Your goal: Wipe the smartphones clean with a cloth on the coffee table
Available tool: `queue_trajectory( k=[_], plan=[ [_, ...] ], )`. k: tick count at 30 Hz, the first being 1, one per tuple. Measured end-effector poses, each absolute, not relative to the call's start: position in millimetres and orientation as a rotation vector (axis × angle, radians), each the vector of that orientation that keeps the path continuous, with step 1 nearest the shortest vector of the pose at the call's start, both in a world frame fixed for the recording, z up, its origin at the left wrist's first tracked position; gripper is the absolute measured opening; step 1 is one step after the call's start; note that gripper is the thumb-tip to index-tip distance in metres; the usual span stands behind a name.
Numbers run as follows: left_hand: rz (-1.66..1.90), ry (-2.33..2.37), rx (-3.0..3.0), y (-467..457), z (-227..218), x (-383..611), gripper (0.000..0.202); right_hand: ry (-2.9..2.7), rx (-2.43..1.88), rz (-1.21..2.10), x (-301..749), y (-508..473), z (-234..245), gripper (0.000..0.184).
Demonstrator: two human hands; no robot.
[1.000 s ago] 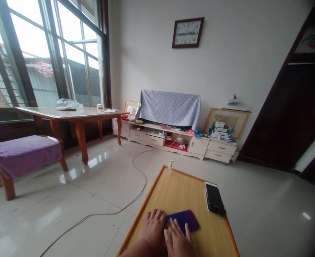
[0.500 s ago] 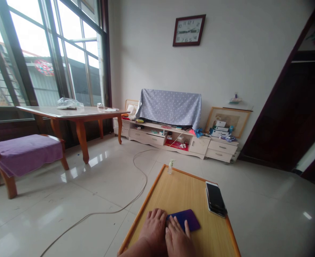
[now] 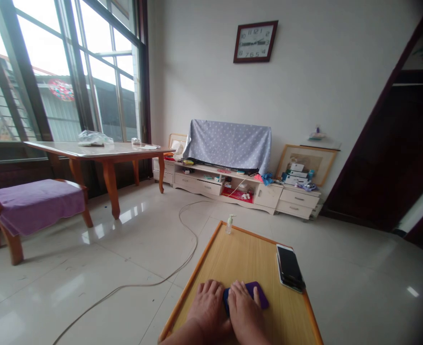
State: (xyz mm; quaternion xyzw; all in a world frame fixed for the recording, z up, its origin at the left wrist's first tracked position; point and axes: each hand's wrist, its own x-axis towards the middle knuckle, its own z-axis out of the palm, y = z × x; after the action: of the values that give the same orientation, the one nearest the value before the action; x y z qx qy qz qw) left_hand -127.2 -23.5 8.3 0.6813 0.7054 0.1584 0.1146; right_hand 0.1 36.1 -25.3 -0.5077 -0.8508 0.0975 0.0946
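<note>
While my fingers (image 3: 242,291) rest flat, not gripping, the purple case (image 3: 259,297) lies crosswise near the wooden board's (image 3: 240,254) near edge, more under my right hand (image 3: 245,311) than my left hand (image 3: 207,306).

on your wall clock (image 3: 255,42), numerals 1 to 12 around the white face, pretty much the only thing you can actually read, label on your pump bottle (image 3: 229,224) too tiny, white boxes (image 3: 294,174) on the cabinet too small as well
</note>
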Motion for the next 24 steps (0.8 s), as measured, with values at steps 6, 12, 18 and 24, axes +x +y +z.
queue_trajectory(
  k=[6, 12, 18, 24],
  plan=[
    [0.416, 2.043, 2.003, -23, 8, -130, 0.056, -2.534, -1.390, 0.349, -5, 31, -37, 0.052],
    [0.376, 2.077, 1.936, -26, 15, -128, 0.057, -2.423, -1.592, 0.258, 15, 59, -40, 0.053],
    [0.440, 2.059, 1.985, -24, 12, -128, 0.055, -2.497, -1.435, 0.308, -1, 40, -39, 0.051],
    [0.405, 2.077, 1.963, -24, 10, -130, 0.056, -2.477, -1.479, 0.285, 12, 54, -44, 0.052]
  ],
)
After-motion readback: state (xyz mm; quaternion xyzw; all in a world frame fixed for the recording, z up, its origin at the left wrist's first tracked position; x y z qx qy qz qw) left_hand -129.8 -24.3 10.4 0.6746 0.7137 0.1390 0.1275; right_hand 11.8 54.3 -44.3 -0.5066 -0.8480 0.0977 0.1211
